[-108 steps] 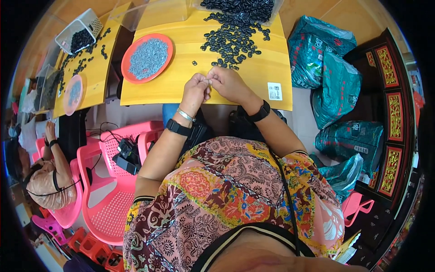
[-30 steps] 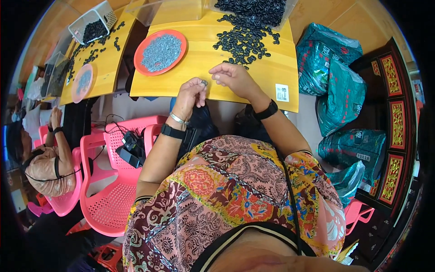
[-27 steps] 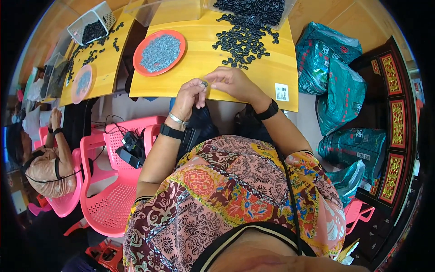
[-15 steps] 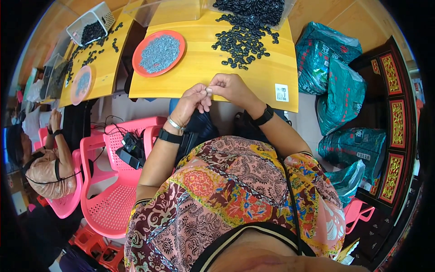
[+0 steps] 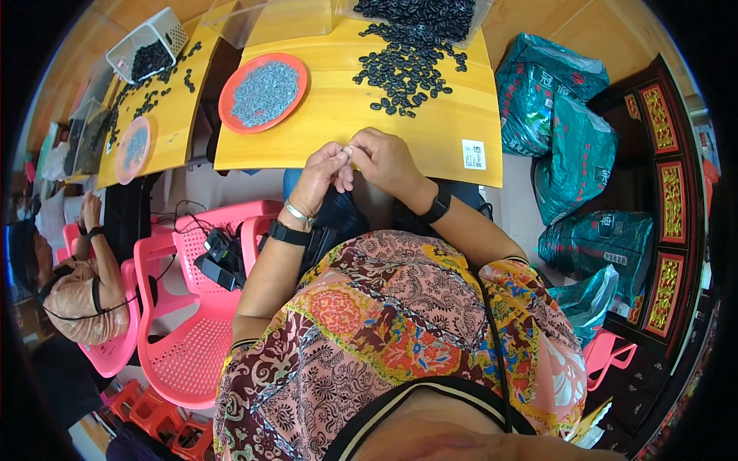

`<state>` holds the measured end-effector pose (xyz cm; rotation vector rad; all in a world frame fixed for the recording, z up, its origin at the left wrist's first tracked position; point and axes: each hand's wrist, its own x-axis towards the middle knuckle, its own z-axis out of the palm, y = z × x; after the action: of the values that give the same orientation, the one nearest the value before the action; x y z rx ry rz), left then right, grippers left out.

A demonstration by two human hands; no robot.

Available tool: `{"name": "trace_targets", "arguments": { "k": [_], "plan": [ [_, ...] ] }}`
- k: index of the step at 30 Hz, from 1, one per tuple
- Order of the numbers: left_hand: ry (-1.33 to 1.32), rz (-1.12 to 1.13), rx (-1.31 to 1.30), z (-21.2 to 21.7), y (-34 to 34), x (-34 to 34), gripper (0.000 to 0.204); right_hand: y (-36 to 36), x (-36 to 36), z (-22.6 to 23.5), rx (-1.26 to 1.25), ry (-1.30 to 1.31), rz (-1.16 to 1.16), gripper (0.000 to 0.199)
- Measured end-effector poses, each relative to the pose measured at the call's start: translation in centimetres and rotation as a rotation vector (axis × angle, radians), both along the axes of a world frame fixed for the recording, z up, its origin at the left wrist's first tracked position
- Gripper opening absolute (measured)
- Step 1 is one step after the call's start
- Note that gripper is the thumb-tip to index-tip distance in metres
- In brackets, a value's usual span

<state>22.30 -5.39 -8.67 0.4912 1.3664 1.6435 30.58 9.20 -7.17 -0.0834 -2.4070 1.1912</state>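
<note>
My left hand (image 5: 324, 170) and my right hand (image 5: 383, 160) meet at the near edge of the yellow table (image 5: 330, 115). Both are closed in a pinch, fingertips together; whatever lies between them is too small and covered to make out. Beyond my left hand, a red plate (image 5: 224, 98) carries a heap of small silvery metal pieces (image 5: 265, 92). Farther off to the right, small black oval pieces (image 5: 403, 77) are strewn over the tabletop. They spread from a clear bin (image 5: 483, 17) holding many more of them.
Green sacks (image 5: 573, 146) stand right of the table, beside a dark carved cabinet (image 5: 667, 215). A pink chair (image 5: 188, 346) is at my left. Beyond it another person (image 5: 88, 284) sits by a second table (image 5: 173, 115) with a white basket (image 5: 165, 34) and pink plate (image 5: 132, 165).
My hands stay together at the table edge; the right hand has turned slightly, its fingers curling more over the left fingertips. The whole view has shifted a little.
</note>
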Motion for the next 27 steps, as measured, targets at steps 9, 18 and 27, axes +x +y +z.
{"name": "trace_targets", "arguments": {
  "k": [9,18,27],
  "plan": [
    [-0.087,0.052,0.037,-0.7,-1.0,-0.5,0.016,3.0,-0.7,0.7,0.2,-0.056,0.257,0.016],
    [-0.05,0.224,-0.025,-0.9,-1.8,-1.7,0.016,11.5,0.2,1.2,0.376,-0.37,-0.227,0.016],
    [-0.037,0.189,-0.083,-0.8,-1.3,-0.9,0.019,10.9,-0.7,-0.8,0.446,-0.321,-0.242,0.014]
  ]
}}
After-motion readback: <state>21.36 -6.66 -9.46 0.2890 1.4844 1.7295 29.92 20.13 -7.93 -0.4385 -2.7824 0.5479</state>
